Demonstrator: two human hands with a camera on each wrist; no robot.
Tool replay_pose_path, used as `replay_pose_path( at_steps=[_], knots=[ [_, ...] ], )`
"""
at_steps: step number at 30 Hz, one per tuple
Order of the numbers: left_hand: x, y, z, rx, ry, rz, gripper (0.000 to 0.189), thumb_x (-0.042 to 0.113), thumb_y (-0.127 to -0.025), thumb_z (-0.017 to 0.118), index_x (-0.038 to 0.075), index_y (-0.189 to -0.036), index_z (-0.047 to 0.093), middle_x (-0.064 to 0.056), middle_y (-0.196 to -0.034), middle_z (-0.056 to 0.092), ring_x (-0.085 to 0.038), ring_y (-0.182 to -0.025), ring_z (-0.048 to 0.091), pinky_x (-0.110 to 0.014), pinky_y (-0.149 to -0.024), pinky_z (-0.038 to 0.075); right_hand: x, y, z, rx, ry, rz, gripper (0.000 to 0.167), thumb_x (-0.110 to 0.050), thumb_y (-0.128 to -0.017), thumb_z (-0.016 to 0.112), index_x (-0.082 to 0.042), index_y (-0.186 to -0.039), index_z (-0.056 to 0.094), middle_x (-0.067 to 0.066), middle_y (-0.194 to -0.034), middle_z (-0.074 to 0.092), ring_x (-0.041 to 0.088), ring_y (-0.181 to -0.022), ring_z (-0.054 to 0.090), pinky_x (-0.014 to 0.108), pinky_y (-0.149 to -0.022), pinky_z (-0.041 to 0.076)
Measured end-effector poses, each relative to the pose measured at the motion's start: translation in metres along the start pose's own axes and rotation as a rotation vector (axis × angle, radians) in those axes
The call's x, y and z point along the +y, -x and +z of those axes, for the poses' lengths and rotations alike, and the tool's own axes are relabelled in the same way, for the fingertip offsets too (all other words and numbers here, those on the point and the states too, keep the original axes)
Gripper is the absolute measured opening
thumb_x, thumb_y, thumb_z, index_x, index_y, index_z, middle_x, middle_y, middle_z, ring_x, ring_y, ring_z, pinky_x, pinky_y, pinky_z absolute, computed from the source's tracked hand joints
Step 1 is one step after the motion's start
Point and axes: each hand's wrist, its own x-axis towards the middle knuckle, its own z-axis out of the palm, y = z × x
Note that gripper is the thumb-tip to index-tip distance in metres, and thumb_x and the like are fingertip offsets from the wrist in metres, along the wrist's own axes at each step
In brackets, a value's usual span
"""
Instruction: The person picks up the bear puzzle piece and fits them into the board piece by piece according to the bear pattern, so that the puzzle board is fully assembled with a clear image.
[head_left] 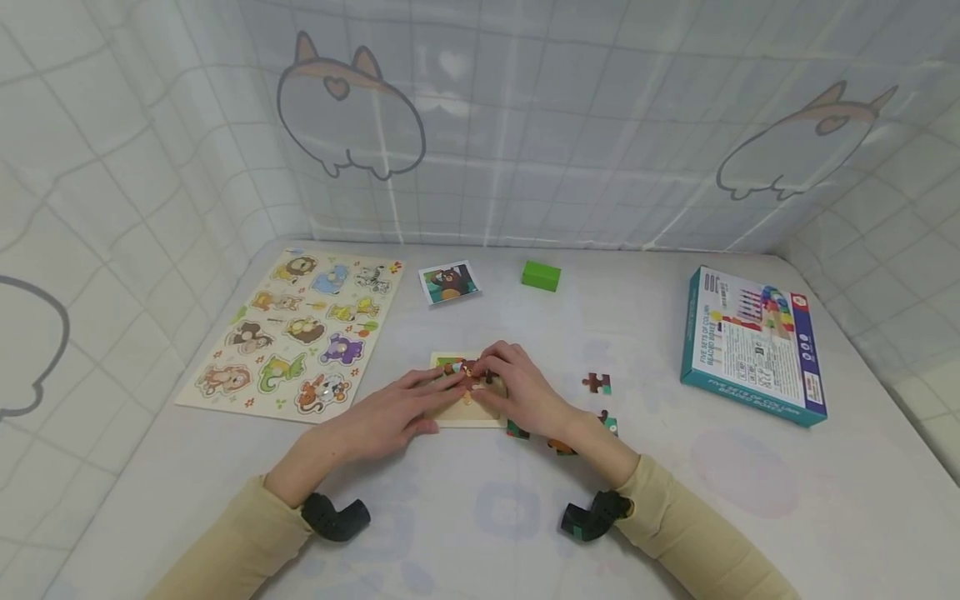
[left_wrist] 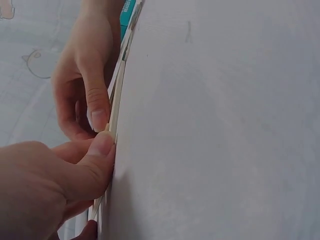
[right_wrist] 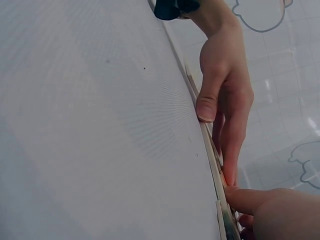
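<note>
Grip: two-handed, over one small tray. Left hand: fingers long and nearly straight, laid across the tray, tips on the picture pieces; thumb spread away, by the near left corner. Right hand: fingers bent, tips down among the same pieces, thumb on the nearer side. Cannot tell whether it pinches a piece or only presses. Tips of both hands very close together.

Table: pale, faintly patterned cover. Animal board flat at left, brightly coloured animals in rows. Box at far right, teal sides, printed top face up.

Tray: between the hands, flat on the table near the middle. Pale wood, thin when seen edge-on from the wrists. Far part bears picture: green at far left corner, brown bear toward the centre. Near part bare wood. Fingers hide much of the rest.

Card beyond the tray: brown bear on green, white border. Green block to its right.

Smallest: loose piece, brown and teal, right of the right hand; others near the right wrist, partly hidden.
</note>
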Motion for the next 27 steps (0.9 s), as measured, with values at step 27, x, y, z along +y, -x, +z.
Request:
replay_pose_path(
  at_steps=[27],
  knots=[
    [0.0020,-0.0002,-0.0018,-0.011,-0.052,0.038,0.061,0.023,-0.103,0.056,0.020,-0.158,0.031,0.003,-0.165,0.026,-0.027,-0.151,0.024,-0.050,-0.120,0.032,0.0031,0.0011,0.0015,-0.008,0.011,-0.031,0.020,-0.022,-0.095,0.069,-0.009,-0.109,0.064,0.002,-0.118,0.055,0.020,-0.109,0.046,0.037,-0.095,0.047]
  ],
)
